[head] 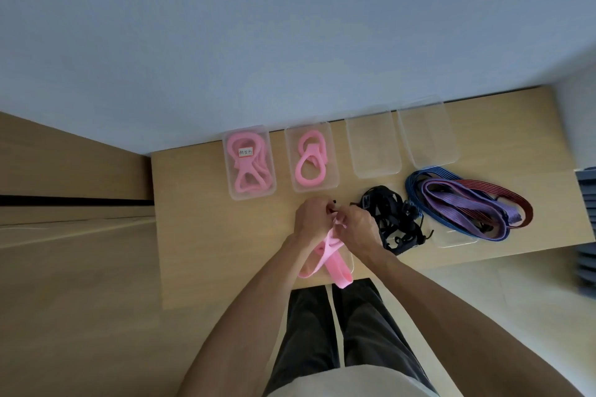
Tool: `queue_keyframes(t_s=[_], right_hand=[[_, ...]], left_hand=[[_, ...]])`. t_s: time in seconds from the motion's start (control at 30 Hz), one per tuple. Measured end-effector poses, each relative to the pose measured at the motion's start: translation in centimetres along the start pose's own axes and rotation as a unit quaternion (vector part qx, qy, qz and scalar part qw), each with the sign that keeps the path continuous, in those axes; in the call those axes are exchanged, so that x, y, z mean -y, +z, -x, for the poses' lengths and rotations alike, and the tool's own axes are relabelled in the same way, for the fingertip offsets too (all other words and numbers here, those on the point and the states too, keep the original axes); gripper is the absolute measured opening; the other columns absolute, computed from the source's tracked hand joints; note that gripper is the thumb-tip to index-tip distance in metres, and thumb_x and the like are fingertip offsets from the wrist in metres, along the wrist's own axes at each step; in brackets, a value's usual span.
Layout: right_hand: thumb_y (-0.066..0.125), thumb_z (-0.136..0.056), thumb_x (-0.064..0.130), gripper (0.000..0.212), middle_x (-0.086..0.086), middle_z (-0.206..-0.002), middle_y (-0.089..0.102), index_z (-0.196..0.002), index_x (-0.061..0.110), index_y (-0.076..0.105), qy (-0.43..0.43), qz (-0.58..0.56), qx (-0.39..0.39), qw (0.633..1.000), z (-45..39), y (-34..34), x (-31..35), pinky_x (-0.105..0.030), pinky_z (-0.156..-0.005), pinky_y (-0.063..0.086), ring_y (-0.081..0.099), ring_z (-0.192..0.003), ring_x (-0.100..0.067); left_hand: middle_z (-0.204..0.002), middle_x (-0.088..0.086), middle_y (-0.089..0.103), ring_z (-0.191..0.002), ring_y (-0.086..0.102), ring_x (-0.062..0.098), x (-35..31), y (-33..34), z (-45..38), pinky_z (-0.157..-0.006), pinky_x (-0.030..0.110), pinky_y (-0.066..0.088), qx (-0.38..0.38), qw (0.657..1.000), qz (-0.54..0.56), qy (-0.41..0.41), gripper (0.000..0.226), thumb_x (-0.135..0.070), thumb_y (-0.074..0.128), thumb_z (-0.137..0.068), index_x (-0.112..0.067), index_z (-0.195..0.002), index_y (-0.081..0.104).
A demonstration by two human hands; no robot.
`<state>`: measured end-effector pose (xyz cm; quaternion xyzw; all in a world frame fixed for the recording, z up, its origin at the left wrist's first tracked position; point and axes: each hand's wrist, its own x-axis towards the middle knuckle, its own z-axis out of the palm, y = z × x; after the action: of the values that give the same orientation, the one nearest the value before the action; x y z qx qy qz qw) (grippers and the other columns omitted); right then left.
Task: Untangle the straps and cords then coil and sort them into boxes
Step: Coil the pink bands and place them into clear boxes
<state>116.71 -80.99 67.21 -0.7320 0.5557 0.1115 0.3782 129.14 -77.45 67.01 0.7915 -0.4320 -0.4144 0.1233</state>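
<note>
Fingers of the left hand (pixel 312 216) are curled tight around the top of a pink strap (pixel 329 256). Fingers of the right hand (pixel 354 229) pinch the same strap just beside them, at the 3 o'clock side. Both hands are close together over the middle of the wooden table (pixel 200 235). The strap hangs down in soft loops toward 6 o'clock, over the near edge of the table. A small black bit pokes out between the two hands, but it is too small to tell what it is.

At about 10 o'clock from the hands sits a clear box with a label (pixel 250 164), and it is full of pink straps. Just beside it, at 12 o'clock from the hands, a second clear box (pixel 312 160) holds pink loops shaped like the number eight. Next come two clear boxes with nothing in them, the third box (pixel 374 142) and the fourth box (pixel 427 132), both up near the wall (pixel 290 26).

At 3 o'clock from the hands lies a messy pile of black cords (pixel 392 219), just beside the right hand. Farther out at 3 o'clock lies a bunch of blue, purple and red straps (pixel 467 203). That bunch lies partly on top of one more clear box (pixel 451 239).
</note>
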Motion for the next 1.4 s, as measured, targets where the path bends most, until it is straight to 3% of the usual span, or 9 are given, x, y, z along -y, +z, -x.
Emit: queue_keyframes(t_s=[0.17,0.3,0.43,0.6,0.73,0.83,1.03,1.23,1.4], right_hand=[[0.063,-0.084,0.015,0.027,-0.001,-0.093,0.071,-0.109,0.026,0.066,0.028,-0.013,0.016,0.999,0.2,-0.1,0.0,-0.035,-0.065,0.059,0.068,-0.082,-0.024],[0.068,-0.082,0.017,0.030,0.003,-0.096,0.071,-0.111,0.028,0.068,0.040,-0.055,0.012,0.998,0.2,-0.5,0.8,-0.033,-0.067,0.058,0.067,-0.083,-0.020],[0.074,-0.082,0.025,0.027,-0.001,-0.088,0.066,-0.101,0.017,0.056,0.061,-0.117,-0.030,0.991,0.4,-0.6,2.1,-0.041,-0.070,0.057,0.065,-0.081,-0.022],[0.074,-0.082,0.026,0.033,0.002,-0.101,0.063,-0.110,0.015,0.061,0.027,-0.182,-0.083,0.979,0.7,-1.6,3.8,-0.033,-0.075,0.051,0.059,-0.091,-0.018],[0.072,-0.089,0.025,0.021,-0.002,-0.095,0.075,-0.105,0.012,0.073,0.020,-0.320,0.022,0.947,0.7,-4.5,5.9,-0.034,-0.081,0.058,0.071,-0.083,-0.015],[0.073,-0.089,0.017,0.016,-0.009,-0.088,0.075,-0.101,0.007,0.073,-0.022,-0.369,0.025,0.929,1.2,-7.8,8.7,-0.027,-0.067,0.055,0.071,-0.070,-0.013],[0.070,-0.083,-0.002,0.016,-0.009,-0.087,0.074,-0.090,0.013,0.073,-0.021,-0.447,-0.065,0.892,2.0,-13.0,12.3,-0.033,-0.073,0.057,0.071,-0.082,-0.025],[0.063,-0.081,-0.007,0.017,-0.004,-0.074,0.068,-0.089,0.005,0.072,-0.045,-0.513,-0.097,0.852,3.5,-18.1,15.5,-0.021,-0.059,0.047,0.058,-0.064,-0.015],[0.069,-0.080,0.001,0.012,0.000,-0.071,0.066,-0.088,0.009,0.067,-0.075,-0.510,-0.100,0.851,4.0,-20.3,17.2,-0.021,-0.060,0.044,0.056,-0.059,-0.010]], left_hand=[[-0.075,0.002,0.066,-0.071,0.060,0.022,-0.9,-0.3,0.2,-0.059,0.028,0.037,0.049,0.998,-0.050,0.004,0.021,-0.021,0.056,-0.087,-0.012,-0.074,0.070],[-0.084,0.001,0.070,-0.081,0.065,0.021,-0.4,-1.2,0.4,-0.062,0.028,0.042,0.059,0.998,-0.029,-0.014,0.020,-0.013,0.053,-0.087,-0.014,-0.084,0.073],[-0.073,-0.006,0.062,-0.065,0.056,0.009,-0.7,-2.7,0.7,-0.055,0.015,0.041,0.071,0.984,0.141,-0.082,0.019,-0.003,0.048,-0.085,-0.015,-0.080,0.063],[-0.064,-0.003,0.063,-0.059,0.057,0.013,-0.9,-6.0,1.0,-0.056,0.023,0.044,0.068,0.940,0.313,-0.120,0.015,-0.002,0.056,-0.079,-0.011,-0.078,0.068],[-0.062,0.003,0.058,-0.051,0.052,0.012,-2.3,-9.1,1.8,-0.045,0.018,0.041,0.005,0.902,0.411,-0.131,0.013,0.006,0.056,-0.085,-0.004,-0.082,0.064],[-0.068,0.009,0.063,-0.062,0.059,0.022,-3.9,-11.8,2.4,-0.059,0.027,0.047,-0.026,0.886,0.448,-0.116,0.011,-0.001,0.060,-0.083,-0.003,-0.084,0.070],[-0.074,0.007,0.064,-0.079,0.063,0.031,-7.6,-17.9,3.7,-0.076,0.047,0.053,-0.098,0.885,0.446,-0.092,0.011,-0.015,0.061,-0.062,-0.012,-0.073,0.062],[-0.081,0.009,0.068,-0.077,0.064,0.025,-10.3,-21.5,7.4,-0.074,0.036,0.048,-0.075,0.860,0.504,0.014,0.015,-0.008,0.053,-0.076,-0.015,-0.073,0.066],[-0.102,0.016,0.074,-0.088,0.068,0.026,-10.7,-22.9,8.0,-0.074,0.031,0.050,-0.042,0.891,0.449,0.046,0.034,-0.002,0.046,-0.084,-0.005,-0.099,0.077]])
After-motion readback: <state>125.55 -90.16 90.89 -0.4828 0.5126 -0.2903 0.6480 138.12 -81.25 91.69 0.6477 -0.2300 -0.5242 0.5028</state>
